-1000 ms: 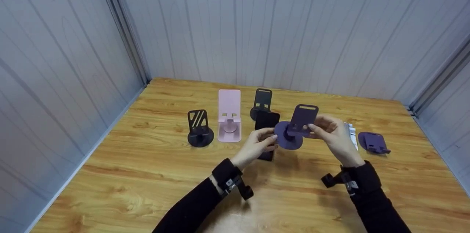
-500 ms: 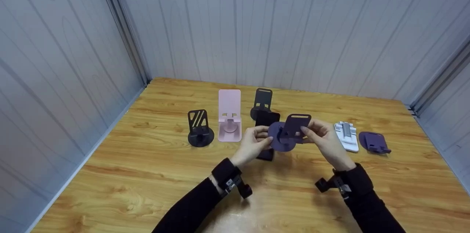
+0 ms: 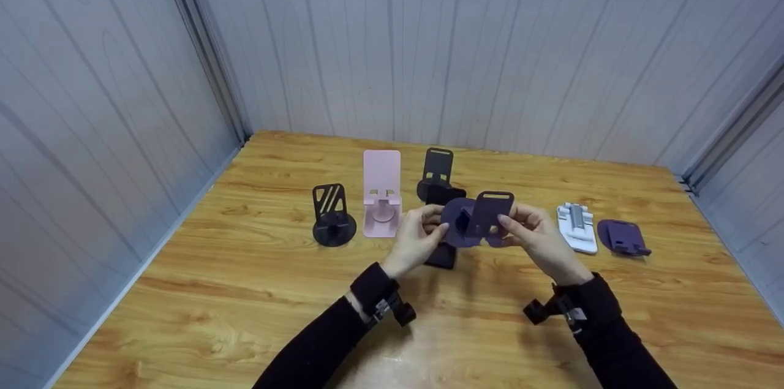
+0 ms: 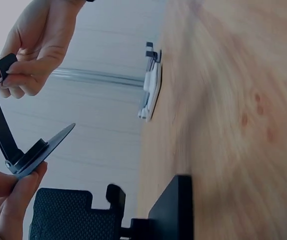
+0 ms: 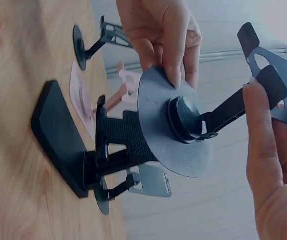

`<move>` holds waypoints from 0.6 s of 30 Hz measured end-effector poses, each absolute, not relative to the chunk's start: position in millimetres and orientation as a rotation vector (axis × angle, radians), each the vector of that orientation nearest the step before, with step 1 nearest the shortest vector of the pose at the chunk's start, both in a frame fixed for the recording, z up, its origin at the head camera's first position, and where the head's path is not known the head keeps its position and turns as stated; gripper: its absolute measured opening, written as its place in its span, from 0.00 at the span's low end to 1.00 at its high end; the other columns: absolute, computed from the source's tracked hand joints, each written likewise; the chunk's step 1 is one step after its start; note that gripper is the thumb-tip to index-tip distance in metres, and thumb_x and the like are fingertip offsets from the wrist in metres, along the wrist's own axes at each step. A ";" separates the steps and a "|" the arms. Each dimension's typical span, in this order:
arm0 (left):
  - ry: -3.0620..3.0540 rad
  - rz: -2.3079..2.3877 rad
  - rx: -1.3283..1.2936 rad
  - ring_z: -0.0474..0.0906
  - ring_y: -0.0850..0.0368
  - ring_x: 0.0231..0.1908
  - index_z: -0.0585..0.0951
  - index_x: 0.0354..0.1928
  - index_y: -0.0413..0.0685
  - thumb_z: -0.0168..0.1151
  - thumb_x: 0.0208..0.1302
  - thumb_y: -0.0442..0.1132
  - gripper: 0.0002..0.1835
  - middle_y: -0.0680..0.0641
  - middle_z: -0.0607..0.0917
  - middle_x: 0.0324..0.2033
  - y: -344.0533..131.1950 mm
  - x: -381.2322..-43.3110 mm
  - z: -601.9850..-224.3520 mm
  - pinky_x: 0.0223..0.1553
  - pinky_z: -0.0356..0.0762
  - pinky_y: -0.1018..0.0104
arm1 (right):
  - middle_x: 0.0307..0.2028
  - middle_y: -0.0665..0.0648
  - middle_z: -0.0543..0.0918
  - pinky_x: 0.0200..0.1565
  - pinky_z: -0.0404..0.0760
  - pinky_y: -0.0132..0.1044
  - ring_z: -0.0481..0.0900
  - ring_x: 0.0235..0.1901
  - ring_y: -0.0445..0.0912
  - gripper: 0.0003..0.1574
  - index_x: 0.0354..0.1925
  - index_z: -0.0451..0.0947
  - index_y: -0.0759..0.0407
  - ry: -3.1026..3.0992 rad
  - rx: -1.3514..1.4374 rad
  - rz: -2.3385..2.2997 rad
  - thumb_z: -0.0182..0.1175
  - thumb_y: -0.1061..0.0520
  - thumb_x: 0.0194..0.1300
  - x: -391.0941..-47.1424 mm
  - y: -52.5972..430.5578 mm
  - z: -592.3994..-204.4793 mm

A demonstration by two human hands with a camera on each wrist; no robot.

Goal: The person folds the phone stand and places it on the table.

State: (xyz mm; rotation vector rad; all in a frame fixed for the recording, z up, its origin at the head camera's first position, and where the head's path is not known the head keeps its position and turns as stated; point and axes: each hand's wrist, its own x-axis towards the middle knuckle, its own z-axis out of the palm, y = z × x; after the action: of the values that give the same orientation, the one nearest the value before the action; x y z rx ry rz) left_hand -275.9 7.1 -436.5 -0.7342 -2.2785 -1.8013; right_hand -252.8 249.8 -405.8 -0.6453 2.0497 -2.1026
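Both hands hold a dark purple phone stand [image 3: 492, 212] above the table. It has a round base [image 5: 153, 110], a hinged arm [image 5: 227, 109] and a slotted plate. My left hand [image 3: 418, 241] pinches the rim of the base between thumb and fingers. With thumb and fingers, my right hand [image 3: 544, 245] grips the lower part of the plate near its lip. In the left wrist view the arm [image 4: 1, 125] stands at an angle to the base. Below and behind the held stand is a black phone stand [image 3: 442, 257], partly hidden by it.
A black stand with slanted slots [image 3: 334, 231] and a pink stand [image 3: 381, 171] stand to the left. Behind is a dark grey stand [image 3: 438, 162]. On the right lie a folded white stand [image 3: 577, 231] and a folded purple stand [image 3: 625, 237]. Panel walls [image 3: 429, 40] enclose the table.
The purple stand has moved left in both hands, and its plate now overlaps the base more. The right hand has shifted left, uncovering the white stand.
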 end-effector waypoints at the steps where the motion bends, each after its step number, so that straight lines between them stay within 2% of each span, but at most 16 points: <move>1: -2.277 -1.745 -0.740 0.90 0.40 0.43 0.82 0.52 0.27 0.61 0.67 0.24 0.13 0.31 0.90 0.43 6.7 -276.2 -436.1 0.44 0.89 0.70 | 0.35 0.45 0.88 0.42 0.89 0.32 0.87 0.38 0.37 0.14 0.38 0.82 0.50 2.024 -0.655 -2.094 0.52 0.62 0.79 -252.8 250.4 -406.4; 9: -2.229 -1.460 -0.804 0.91 0.47 0.41 0.83 0.52 0.31 0.61 0.68 0.25 0.12 0.35 0.91 0.44 4.1 -278.0 -435.1 0.42 0.89 0.67 | 0.38 0.44 0.88 0.44 0.90 0.32 0.87 0.39 0.36 0.17 0.42 0.83 0.50 1.838 -0.744 -2.040 0.48 0.63 0.80 -253.8 252.7 -410.7; 14: -2.136 -1.319 -0.871 0.92 0.49 0.40 0.84 0.50 0.33 0.61 0.68 0.25 0.10 0.36 0.92 0.41 2.6 -280.2 -435.2 0.40 0.90 0.62 | 0.37 0.45 0.88 0.43 0.90 0.32 0.87 0.37 0.37 0.17 0.41 0.83 0.52 1.753 -0.722 -2.042 0.48 0.63 0.80 -253.4 251.2 -411.4; 18: -2.113 -1.205 -0.894 0.91 0.51 0.38 0.84 0.49 0.35 0.61 0.69 0.25 0.09 0.39 0.92 0.40 0.7 -279.8 -432.0 0.37 0.89 0.63 | 0.37 0.45 0.89 0.43 0.90 0.31 0.87 0.37 0.36 0.18 0.41 0.83 0.51 1.695 -0.707 -2.027 0.47 0.62 0.81 -254.1 250.1 -412.7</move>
State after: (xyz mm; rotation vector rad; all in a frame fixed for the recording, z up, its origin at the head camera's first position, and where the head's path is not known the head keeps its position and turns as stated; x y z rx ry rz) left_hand -279.8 0.7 -432.0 -0.8938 -2.1131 -1.2048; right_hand -254.1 250.1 -412.7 -0.7072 1.6947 -2.0267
